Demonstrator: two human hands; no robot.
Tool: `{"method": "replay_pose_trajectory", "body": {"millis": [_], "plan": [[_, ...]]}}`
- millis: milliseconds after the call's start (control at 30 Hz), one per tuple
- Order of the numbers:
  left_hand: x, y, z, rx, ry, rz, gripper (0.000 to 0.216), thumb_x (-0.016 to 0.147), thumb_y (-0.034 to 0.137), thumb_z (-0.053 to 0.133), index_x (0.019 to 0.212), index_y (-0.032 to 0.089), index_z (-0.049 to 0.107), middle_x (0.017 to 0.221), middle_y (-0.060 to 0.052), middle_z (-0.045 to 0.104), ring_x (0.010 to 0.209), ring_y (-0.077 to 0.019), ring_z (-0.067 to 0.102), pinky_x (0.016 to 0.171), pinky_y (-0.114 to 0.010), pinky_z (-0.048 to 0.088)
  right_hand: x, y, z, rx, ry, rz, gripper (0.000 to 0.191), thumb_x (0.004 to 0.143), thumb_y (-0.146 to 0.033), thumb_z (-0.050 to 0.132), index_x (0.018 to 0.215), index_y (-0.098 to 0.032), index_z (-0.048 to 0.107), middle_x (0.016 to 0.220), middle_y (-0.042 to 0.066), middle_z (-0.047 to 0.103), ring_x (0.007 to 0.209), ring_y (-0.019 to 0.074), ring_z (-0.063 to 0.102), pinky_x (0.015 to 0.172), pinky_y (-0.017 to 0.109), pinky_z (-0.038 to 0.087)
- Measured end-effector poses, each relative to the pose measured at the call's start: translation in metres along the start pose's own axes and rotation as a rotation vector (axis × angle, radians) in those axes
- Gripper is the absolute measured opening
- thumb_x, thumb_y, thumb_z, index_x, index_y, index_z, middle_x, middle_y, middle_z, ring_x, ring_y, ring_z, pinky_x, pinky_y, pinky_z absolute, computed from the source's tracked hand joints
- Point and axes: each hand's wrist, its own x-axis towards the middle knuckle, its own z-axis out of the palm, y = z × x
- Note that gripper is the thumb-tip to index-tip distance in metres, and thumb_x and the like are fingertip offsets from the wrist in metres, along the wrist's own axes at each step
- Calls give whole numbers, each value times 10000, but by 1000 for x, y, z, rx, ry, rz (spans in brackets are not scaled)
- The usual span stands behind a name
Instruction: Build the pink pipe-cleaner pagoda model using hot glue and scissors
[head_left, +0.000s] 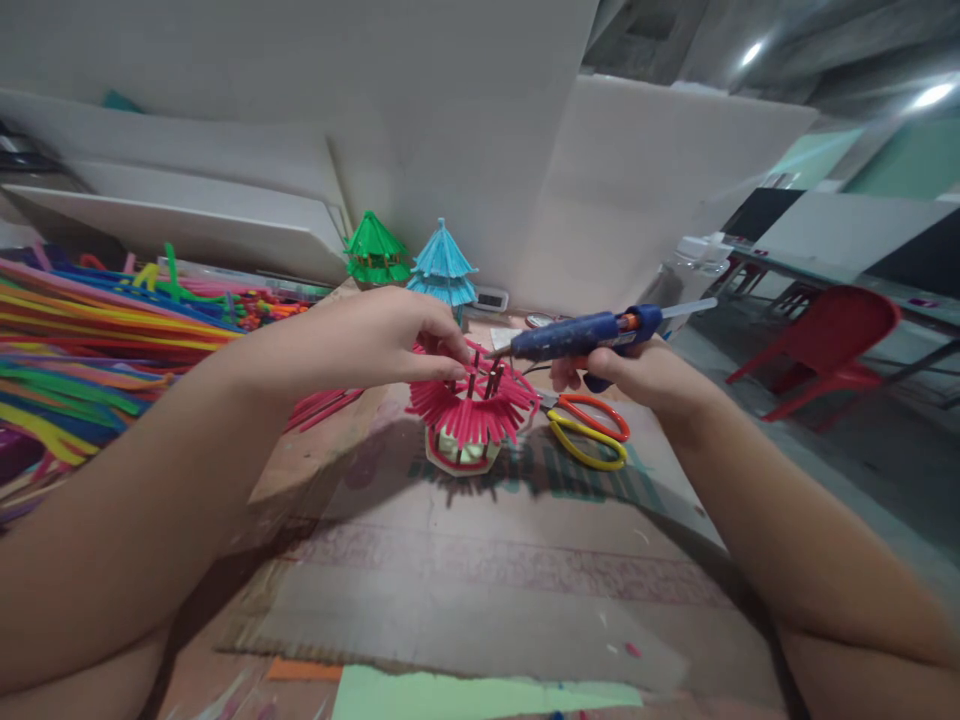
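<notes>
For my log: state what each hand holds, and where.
Right hand: blue glue gun, by its handle. Left hand: at the top of the pink model; hold unclear.

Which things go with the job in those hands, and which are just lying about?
With the job:
pink model, by the left hand
blue glue gun, in the right hand

Probably just lying about:
scissors
green model
light-blue model
red chair
</notes>
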Motion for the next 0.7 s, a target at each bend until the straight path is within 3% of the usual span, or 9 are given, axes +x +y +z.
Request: {"method": "replay_pose_trajectory", "body": {"millis": [167, 267, 433, 567, 700], "plan": [[-4, -4, -7, 17, 87, 12, 362, 987, 518, 570, 1025, 253, 813, 999, -37, 789, 887, -186, 701, 744, -277, 488, 10, 17, -3, 152, 261, 30, 608, 813, -817, 698, 859, -215, 768, 918, 95, 800, 868, 250, 743, 820, 368, 613], [-5, -4, -9, 17, 191, 15, 342, 976, 456, 545, 1014, 229, 798, 1012, -54, 788, 902, -197, 701, 789, -298, 507, 23, 36, -10, 100, 379, 98, 540, 815, -731, 750, 922, -202, 774, 995, 96, 810, 910, 237, 750, 878, 360, 603], [-2, 0, -6, -103, 249, -35, 280, 919, 378, 561, 1025, 220, 765, 1004, -63, 792, 912, -214, 723, 824, -337, 539, 57, 67, -14, -260, 408, 418, 424, 862, -562, 760, 1031, -175, 792, 981, 98, 808, 879, 232, 730, 784, 322, 565], [0, 3, -4, -123, 261, -64, 350, 906, 453, 627, 1146, 224, 740, 931, -55, 787, 830, -217, 713, 742, -335, 535, 81, 92, -4, -299, 399, 501, 340, 890, -424, 771, 1032, -115, 780, 873, 110, 787, 792, 220, 707, 698, 302, 544], [-1, 7, -5, -112, 293, -127, 326, 897, 505, 644, 1013, 240, 795, 922, -37, 808, 835, -206, 717, 733, -308, 524, 88, 111, 8, -339, 390, 500, 266, 851, -329, 826, 1003, -118, 771, 912, 117, 807, 875, 233, 728, 798, 312, 554]]}}
